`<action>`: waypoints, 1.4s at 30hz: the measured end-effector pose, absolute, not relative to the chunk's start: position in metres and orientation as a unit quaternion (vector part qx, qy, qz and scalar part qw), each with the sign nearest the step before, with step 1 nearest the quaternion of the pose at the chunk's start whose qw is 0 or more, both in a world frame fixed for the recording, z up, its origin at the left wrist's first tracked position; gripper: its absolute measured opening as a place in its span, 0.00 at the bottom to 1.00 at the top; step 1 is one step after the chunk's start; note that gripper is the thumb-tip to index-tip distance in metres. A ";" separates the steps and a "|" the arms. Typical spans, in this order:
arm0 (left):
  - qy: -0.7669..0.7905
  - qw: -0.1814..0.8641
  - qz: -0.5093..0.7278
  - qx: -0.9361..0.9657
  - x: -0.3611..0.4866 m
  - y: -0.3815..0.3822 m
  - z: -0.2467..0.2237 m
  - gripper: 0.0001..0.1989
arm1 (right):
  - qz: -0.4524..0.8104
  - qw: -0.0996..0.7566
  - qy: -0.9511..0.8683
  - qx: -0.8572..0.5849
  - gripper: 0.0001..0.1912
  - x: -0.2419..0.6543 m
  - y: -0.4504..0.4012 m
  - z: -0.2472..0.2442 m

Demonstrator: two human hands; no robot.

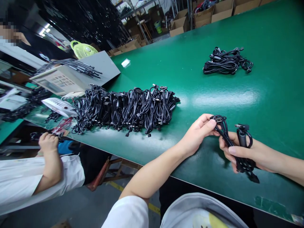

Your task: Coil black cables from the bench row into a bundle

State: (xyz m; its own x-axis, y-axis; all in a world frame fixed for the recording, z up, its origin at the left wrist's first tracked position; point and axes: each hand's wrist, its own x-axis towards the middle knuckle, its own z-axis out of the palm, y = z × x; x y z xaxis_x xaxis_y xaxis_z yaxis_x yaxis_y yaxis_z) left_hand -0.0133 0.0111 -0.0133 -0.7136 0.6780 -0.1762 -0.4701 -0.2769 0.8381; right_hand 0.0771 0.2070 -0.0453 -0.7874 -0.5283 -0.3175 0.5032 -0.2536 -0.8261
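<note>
A black cable (224, 131), coiled into a bundle, is held between both hands above the green table. My left hand (203, 128) pinches its looped upper end, beside a flat connector. Around the bundle's lower part my right hand (239, 150) is closed, with the thumb across it. A thick dark connector piece and a short loop stick up from that hand, and plug ends hang below it. Whether this is one cable or more I cannot tell. To the left lies a long pile of coiled black cables (128, 109); a smaller heap of them (226, 60) is at the far right.
The green table (166, 60) runs across the view. A grey box-shaped device (71, 74) with cables on top stands left, near a green fan (83, 50). A co-worker's hand (48, 142) is at the left edge. Cardboard boxes (222, 11) stand behind.
</note>
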 end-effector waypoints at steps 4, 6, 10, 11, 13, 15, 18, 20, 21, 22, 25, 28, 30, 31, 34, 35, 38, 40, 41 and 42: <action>0.482 0.362 0.792 0.102 -0.014 0.011 -0.016 0.23 | -0.790 0.325 0.520 -0.016 0.19 0.076 0.208 -0.044; 0.486 0.367 0.788 0.094 -0.016 0.010 -0.017 0.23 | -0.789 0.332 0.516 -0.014 0.19 0.075 0.207 -0.043; 0.500 0.378 0.775 0.079 -0.017 0.010 -0.018 0.21 | -0.787 0.329 0.521 -0.013 0.20 0.072 0.202 -0.035; 0.505 0.374 0.774 0.078 -0.017 0.009 -0.017 0.20 | -0.790 0.314 0.527 -0.013 0.20 0.070 0.200 -0.033; 0.519 0.357 0.773 0.073 -0.017 0.009 -0.016 0.19 | -0.798 0.268 0.540 -0.001 0.21 0.066 0.199 -0.028; 0.537 0.352 0.763 0.074 -0.016 0.009 -0.016 0.21 | -0.811 0.209 0.545 0.025 0.21 0.062 0.202 -0.025; 0.560 0.425 0.700 0.124 -0.012 0.010 -0.020 0.23 | -0.837 0.133 0.526 0.073 0.19 0.058 0.211 -0.019; 0.554 0.488 0.654 0.165 -0.009 0.011 -0.023 0.25 | -0.850 0.098 0.511 0.088 0.16 0.057 0.217 -0.014; 0.547 0.511 0.639 0.178 -0.007 0.012 -0.025 0.25 | -0.852 0.085 0.509 0.092 0.14 0.057 0.219 -0.012; 0.538 0.527 0.631 0.187 -0.005 0.013 -0.026 0.26 | -0.851 0.071 0.513 0.090 0.13 0.057 0.220 -0.010; 0.522 0.546 0.624 0.198 0.000 0.014 -0.028 0.24 | -0.830 0.046 0.552 0.063 0.11 0.057 0.219 -0.007; 0.525 0.540 0.629 0.192 0.002 0.015 -0.031 0.22 | -0.794 0.037 0.606 0.026 0.12 0.059 0.215 -0.007; 0.523 0.536 0.635 0.188 0.003 0.015 -0.033 0.20 | -0.772 0.031 0.635 -0.001 0.13 0.060 0.215 -0.009; 0.520 0.536 0.637 0.189 0.003 0.015 -0.035 0.20 | -0.764 0.027 0.645 -0.014 0.13 0.060 0.215 -0.010; 0.516 0.536 0.639 0.194 0.003 0.015 -0.037 0.18 | -0.751 0.019 0.659 -0.035 0.13 0.060 0.216 -0.013; 0.516 0.537 0.638 0.195 0.003 0.015 -0.038 0.19 | -0.751 0.014 0.659 -0.041 0.13 0.060 0.217 -0.014; 0.519 0.537 0.636 0.194 0.003 0.015 -0.039 0.20 | -0.752 0.004 0.656 -0.064 0.12 0.058 0.218 -0.018; 0.522 0.535 0.635 0.197 0.002 0.015 -0.039 0.20 | -0.753 0.005 0.654 -0.070 0.11 0.057 0.219 -0.020; 0.522 0.534 0.634 0.199 0.002 0.016 -0.040 0.21 | -0.753 0.005 0.654 -0.072 0.11 0.057 0.219 -0.020; 0.523 0.534 0.633 0.201 0.002 0.016 -0.040 0.21 | -0.753 0.005 0.654 -0.074 0.11 0.057 0.219 -0.021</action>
